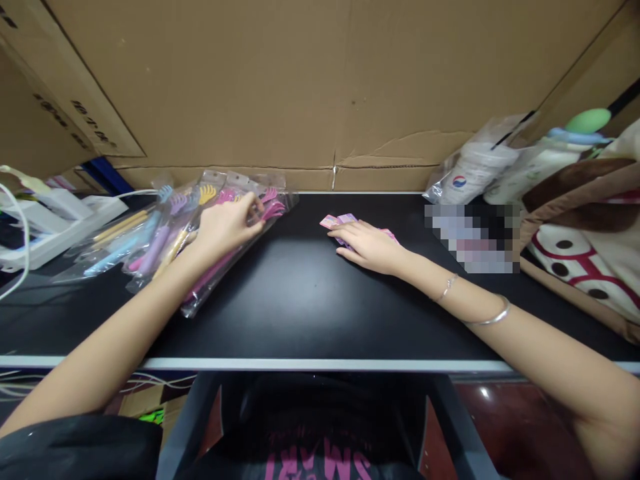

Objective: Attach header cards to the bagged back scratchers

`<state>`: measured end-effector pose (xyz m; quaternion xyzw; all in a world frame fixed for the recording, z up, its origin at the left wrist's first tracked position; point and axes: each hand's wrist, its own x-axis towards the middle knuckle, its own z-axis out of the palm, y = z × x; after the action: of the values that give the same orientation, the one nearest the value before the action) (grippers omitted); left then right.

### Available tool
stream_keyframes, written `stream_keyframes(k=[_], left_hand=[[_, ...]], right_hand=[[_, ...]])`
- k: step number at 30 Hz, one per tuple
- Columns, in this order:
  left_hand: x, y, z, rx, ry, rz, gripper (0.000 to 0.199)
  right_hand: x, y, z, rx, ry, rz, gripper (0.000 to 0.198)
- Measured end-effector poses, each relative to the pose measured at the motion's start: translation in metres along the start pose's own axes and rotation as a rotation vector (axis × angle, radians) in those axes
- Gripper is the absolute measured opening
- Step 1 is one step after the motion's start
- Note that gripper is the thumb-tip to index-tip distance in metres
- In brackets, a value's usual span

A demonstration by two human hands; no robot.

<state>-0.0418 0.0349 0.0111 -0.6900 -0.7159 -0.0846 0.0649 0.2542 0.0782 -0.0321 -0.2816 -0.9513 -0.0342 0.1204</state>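
My left hand [230, 223] is curled over a pile of clear plastic bags at the left of the desk. Its thumb and fingers close at the top of a bag with a pink hand-shaped back scratcher [273, 208] in it. Beside it lie bagged back scratchers in other colours, among them a purple one [154, 248] and a light blue one [125, 250]. My right hand [367, 245] lies flat, fingers stretched, on some small pink and purple printed cards [345, 219]. The palm hides most of the cards.
A white power strip [65, 230] with plugs and cables stands at far left. At right are a lidded cup in a plastic bag [463, 177], a bottle with a green top [550, 157] and a cloth bag [590, 267]. Cardboard [280, 87] walls the black desk's back.
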Motion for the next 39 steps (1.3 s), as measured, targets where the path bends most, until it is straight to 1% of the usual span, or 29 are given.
stream_keyframes(k=[3, 6, 9, 11, 15, 20, 23, 27, 31, 33, 37, 39], left_hand=[[-0.008, 0.016, 0.006, 0.016, -0.014, 0.121, 0.036], [-0.014, 0.024, 0.01, -0.006, -0.011, 0.226, 0.032], [-0.019, 0.029, 0.011, -0.023, -0.021, 0.3, 0.033], [-0.022, 0.032, 0.011, -0.022, -0.032, 0.323, 0.037], [-0.022, 0.028, 0.007, -0.068, -0.081, 0.361, 0.047], [-0.014, 0.011, 0.003, -0.178, -0.205, 0.517, 0.053], [-0.011, 0.007, 0.005, -0.203, -0.231, 0.523, 0.052], [-0.01, 0.01, 0.007, -0.221, -0.257, 0.502, 0.054], [-0.014, 0.017, 0.006, -0.25, -0.305, 0.461, 0.054], [-0.016, 0.022, 0.006, -0.288, -0.305, 0.453, 0.053], [-0.019, 0.031, 0.011, -0.41, -0.317, 0.505, 0.05], [-0.02, 0.034, 0.015, -0.399, -0.284, 0.559, 0.049]], right_hand=[[-0.001, 0.005, -0.001, 0.002, 0.004, 0.008, 0.039], [-0.001, 0.007, -0.002, -0.008, 0.0, 0.013, 0.041], [-0.001, 0.006, -0.002, -0.023, -0.009, 0.016, 0.041], [-0.001, 0.006, -0.003, -0.021, -0.011, 0.017, 0.041], [-0.001, 0.007, -0.003, -0.005, -0.017, 0.026, 0.042], [-0.002, 0.012, 0.001, 0.022, 0.016, 0.012, 0.041], [-0.002, 0.015, 0.003, 0.027, 0.021, 0.004, 0.042], [-0.002, 0.019, 0.003, 0.021, 0.017, -0.005, 0.044], [-0.001, 0.026, 0.002, 0.003, -0.004, 0.047, 0.045], [-0.001, 0.031, 0.001, 0.004, -0.013, 0.074, 0.044], [-0.002, 0.04, 0.0, 0.005, 0.002, 0.108, 0.043], [-0.002, 0.043, 0.0, 0.0, 0.006, 0.123, 0.043]])
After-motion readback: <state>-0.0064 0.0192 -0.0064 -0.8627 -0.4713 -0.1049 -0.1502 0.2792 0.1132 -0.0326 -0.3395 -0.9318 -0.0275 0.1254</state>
